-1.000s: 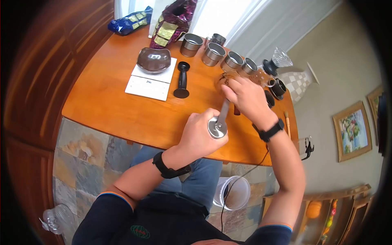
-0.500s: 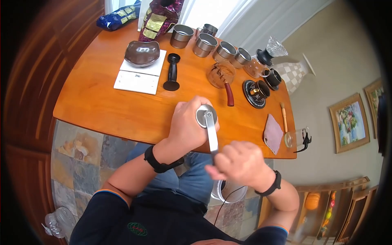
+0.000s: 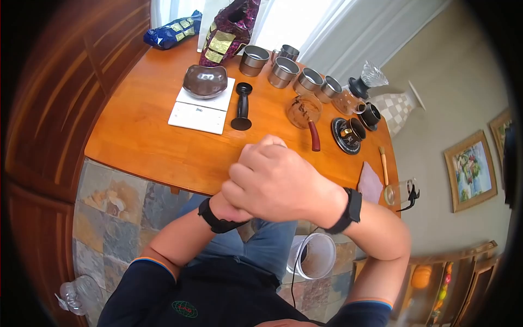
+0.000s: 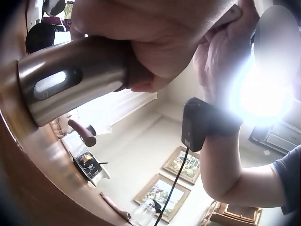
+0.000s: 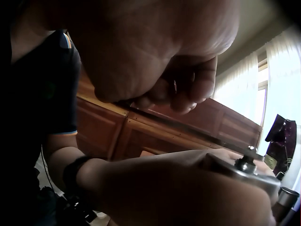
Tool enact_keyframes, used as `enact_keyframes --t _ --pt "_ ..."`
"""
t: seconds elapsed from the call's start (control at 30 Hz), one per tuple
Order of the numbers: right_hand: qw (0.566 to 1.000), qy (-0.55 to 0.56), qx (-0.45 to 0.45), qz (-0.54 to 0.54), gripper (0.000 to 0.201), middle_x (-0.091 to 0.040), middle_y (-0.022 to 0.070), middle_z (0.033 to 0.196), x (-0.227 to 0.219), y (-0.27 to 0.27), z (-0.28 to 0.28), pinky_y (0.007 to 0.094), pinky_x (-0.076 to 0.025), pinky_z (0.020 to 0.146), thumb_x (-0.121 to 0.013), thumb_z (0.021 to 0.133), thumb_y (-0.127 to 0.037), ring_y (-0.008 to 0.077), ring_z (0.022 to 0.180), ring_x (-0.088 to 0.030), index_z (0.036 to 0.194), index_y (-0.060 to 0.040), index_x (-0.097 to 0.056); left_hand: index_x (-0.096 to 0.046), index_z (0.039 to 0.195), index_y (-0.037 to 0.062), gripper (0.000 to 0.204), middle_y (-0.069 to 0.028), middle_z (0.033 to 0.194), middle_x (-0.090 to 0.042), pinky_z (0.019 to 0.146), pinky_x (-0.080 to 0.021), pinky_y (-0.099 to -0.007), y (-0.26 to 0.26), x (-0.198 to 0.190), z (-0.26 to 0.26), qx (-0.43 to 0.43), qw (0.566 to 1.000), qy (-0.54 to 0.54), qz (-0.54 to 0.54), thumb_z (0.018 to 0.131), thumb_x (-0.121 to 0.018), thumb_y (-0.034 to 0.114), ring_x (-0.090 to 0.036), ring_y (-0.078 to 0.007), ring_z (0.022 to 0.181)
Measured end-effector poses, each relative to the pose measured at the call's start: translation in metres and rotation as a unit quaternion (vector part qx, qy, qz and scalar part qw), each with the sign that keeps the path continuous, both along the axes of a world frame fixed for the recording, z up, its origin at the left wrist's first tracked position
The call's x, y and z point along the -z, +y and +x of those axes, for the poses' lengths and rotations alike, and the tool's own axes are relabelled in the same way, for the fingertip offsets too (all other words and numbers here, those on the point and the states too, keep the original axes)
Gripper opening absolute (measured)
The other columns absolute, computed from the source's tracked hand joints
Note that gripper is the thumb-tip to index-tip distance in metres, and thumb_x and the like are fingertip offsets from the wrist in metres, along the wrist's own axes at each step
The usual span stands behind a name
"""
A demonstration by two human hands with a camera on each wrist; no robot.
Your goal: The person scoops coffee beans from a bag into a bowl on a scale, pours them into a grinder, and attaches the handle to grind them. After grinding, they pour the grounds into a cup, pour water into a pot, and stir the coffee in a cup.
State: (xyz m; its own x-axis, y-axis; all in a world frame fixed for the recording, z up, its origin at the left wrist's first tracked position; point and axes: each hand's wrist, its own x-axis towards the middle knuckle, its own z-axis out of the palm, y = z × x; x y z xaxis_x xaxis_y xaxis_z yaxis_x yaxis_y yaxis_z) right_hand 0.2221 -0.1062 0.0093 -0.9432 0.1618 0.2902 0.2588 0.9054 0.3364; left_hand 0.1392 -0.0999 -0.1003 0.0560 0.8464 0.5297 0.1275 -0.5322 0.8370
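Observation:
My left hand (image 4: 141, 40) wraps around a hand coffee grinder (image 4: 70, 80), a brushed-metal cylinder with an oval window. The grinder's lower end stands right by the wooden tabletop (image 3: 163, 158). In the right wrist view its round metal lid (image 5: 263, 181) carries a crank arm (image 5: 214, 137). My right hand (image 3: 275, 185) curls around the crank's outer end, over my left wrist, and hides the knob. From the head view, the right hand covers most of the grinder and the left hand.
Beyond the hands are a brown bowl (image 3: 205, 82) on a white scale (image 3: 199, 117), a black double-ended tool (image 3: 243, 106), a glass pot (image 3: 303, 110) with a red-brown handle, several metal cups (image 3: 283, 72) and a black cup (image 3: 353, 131). A bucket (image 3: 318, 256) stands below.
My right hand has swung the crank around, from the far right side, to near my body, to over the left wrist. My left hand keeps its grip on the grinder.

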Motion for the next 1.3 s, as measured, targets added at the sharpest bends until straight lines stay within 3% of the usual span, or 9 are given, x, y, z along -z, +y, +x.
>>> enact_keyframes --t 0.23,0.37,0.4,0.5,0.57,0.73,0.97,1.23,1.3 --pt "0.998 -0.014 0.053 -0.009 0.042 -0.060 0.0025 0.071 0.000 0.041 -0.023 0.0359 -0.048 0.057 -0.064 0.092 -0.051 0.0209 0.070 -0.066 0.074 -0.0133 -0.059 -0.065 0.103 0.0066 0.034 -0.0089 0.083 -0.070 0.082 -0.048 -0.0437 0.001 0.001 0.013 -0.025 0.999 0.009 0.043 0.074 -0.080 0.016 -0.066 -0.0333 0.083" --pt "0.996 0.021 0.082 0.011 0.042 -0.063 0.0036 0.070 -0.006 0.083 -0.004 0.0384 -0.049 0.056 -0.065 0.093 -0.050 0.0228 0.066 -0.066 0.075 -0.0121 -0.059 -0.065 0.104 0.0065 0.035 -0.0086 0.084 -0.070 0.081 -0.047 -0.0439 0.002 0.005 0.013 -0.044 0.997 0.014 0.067 0.073 -0.080 0.016 -0.066 -0.0338 0.081" --pt "0.992 0.042 0.117 0.004 0.042 -0.062 0.0043 0.069 -0.009 0.089 0.008 0.0392 -0.049 0.056 -0.066 0.093 -0.049 0.0244 0.066 -0.066 0.075 -0.0116 -0.060 -0.065 0.096 0.0054 0.031 -0.0151 0.092 -0.072 0.078 -0.054 -0.0444 0.001 0.009 0.012 -0.047 0.996 0.065 0.051 0.071 -0.083 0.012 -0.069 -0.0368 0.088" --pt "0.973 0.059 0.222 -0.009 0.040 -0.061 0.0069 0.067 -0.010 0.098 0.041 0.0411 -0.049 0.057 -0.065 0.096 -0.045 0.0291 0.066 -0.064 0.077 -0.0108 -0.061 -0.065 0.091 0.0064 0.027 -0.0140 0.087 -0.072 0.074 -0.055 -0.0430 0.001 -0.004 0.008 0.027 0.998 0.037 -0.045 0.071 -0.082 0.012 -0.069 -0.0379 0.082" --pt "0.970 0.060 0.237 -0.008 0.038 -0.060 0.0086 0.067 0.000 0.105 0.065 0.0420 -0.049 0.057 -0.064 0.098 -0.041 0.0311 0.066 -0.064 0.077 -0.0092 -0.060 -0.064 0.094 0.0060 0.031 -0.0149 0.085 -0.071 0.070 -0.055 -0.0425 0.001 -0.002 0.006 0.014 0.999 0.037 -0.033 0.072 -0.083 0.013 -0.069 -0.0370 0.077" --pt "0.916 0.093 0.388 -0.045 0.041 -0.062 0.0115 0.066 0.027 0.068 0.111 0.0448 -0.048 0.054 -0.062 0.099 -0.040 0.0340 0.062 -0.064 0.072 -0.0086 -0.061 -0.063 0.101 0.0045 0.037 -0.0150 0.082 -0.070 0.072 -0.055 -0.0399 0.001 -0.002 -0.004 -0.004 0.998 -0.020 -0.055 0.073 -0.085 0.014 -0.071 -0.0331 0.077" --pt "0.934 0.059 0.352 -0.015 0.037 -0.054 0.0103 0.058 0.016 -0.018 0.133 0.0432 -0.045 0.049 -0.074 0.090 -0.032 0.0313 0.053 -0.058 0.068 -0.0102 -0.055 -0.063 0.097 0.0030 0.033 -0.0151 0.077 -0.072 0.069 -0.056 -0.0410 0.002 0.001 0.003 -0.022 0.999 -0.040 -0.029 0.072 -0.083 0.013 -0.073 -0.0336 0.075" --pt "0.988 0.012 0.144 -0.046 0.047 -0.040 0.0006 0.059 0.010 -0.068 0.081 0.0313 -0.036 0.047 -0.076 0.086 -0.039 0.0172 0.051 -0.048 0.061 -0.0149 -0.043 -0.059 0.095 0.0038 0.031 -0.0093 0.073 -0.071 0.065 -0.054 -0.0383 -0.005 -0.008 0.014 0.009 0.999 -0.039 -0.006 0.073 -0.081 0.010 -0.071 -0.0291 0.067" --pt "0.992 0.015 0.120 -0.040 0.048 -0.038 0.0000 0.060 0.011 -0.062 0.070 0.0283 -0.036 0.048 -0.076 0.086 -0.041 0.0160 0.051 -0.046 0.062 -0.0150 -0.043 -0.062 0.099 0.0074 0.031 -0.0112 0.083 -0.070 0.071 -0.054 -0.0385 -0.006 -0.005 0.016 -0.025 1.000 0.004 -0.010 0.076 -0.081 0.011 -0.068 -0.0295 0.077"
